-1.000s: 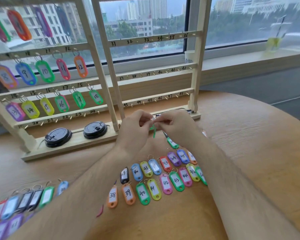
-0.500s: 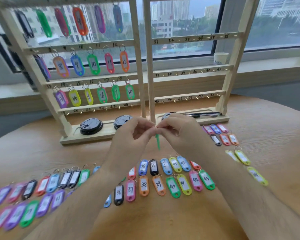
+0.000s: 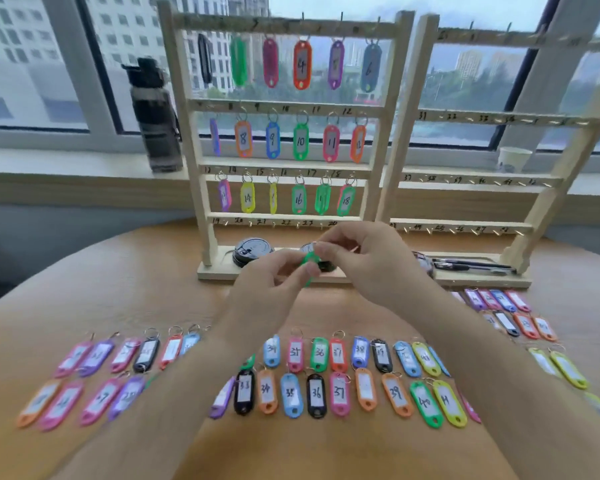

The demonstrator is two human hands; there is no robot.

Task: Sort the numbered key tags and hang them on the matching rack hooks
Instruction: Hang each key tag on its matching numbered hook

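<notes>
A green key tag (image 3: 308, 263) is pinched between my left hand (image 3: 274, 282) and my right hand (image 3: 364, 258), held above the table in front of the left wooden rack (image 3: 387, 109). That rack carries coloured tags numbered up to 18 on its upper three rows; its bottom row of hooks, marked 19 to 24, is bare. The right rack (image 3: 537, 209), marked 31 to 48, holds no tags. Several loose numbered tags (image 3: 316, 393) lie in rows on the table under my forearms, with more tags at the left (image 3: 97, 379) and at the right (image 3: 513, 317).
Two black lids (image 3: 252, 249) sit on the left rack's base, and black pens (image 3: 471, 265) lie on the right rack's base. A dark water bottle (image 3: 155, 116) and a paper cup (image 3: 515, 159) stand on the window sill. The round wooden table (image 3: 125, 282) falls away at the left.
The view has swung left and tilted up, showing the racks' top rows. Both hands have risen slightly towards the left rack's bottom row, still holding the green tag.
</notes>
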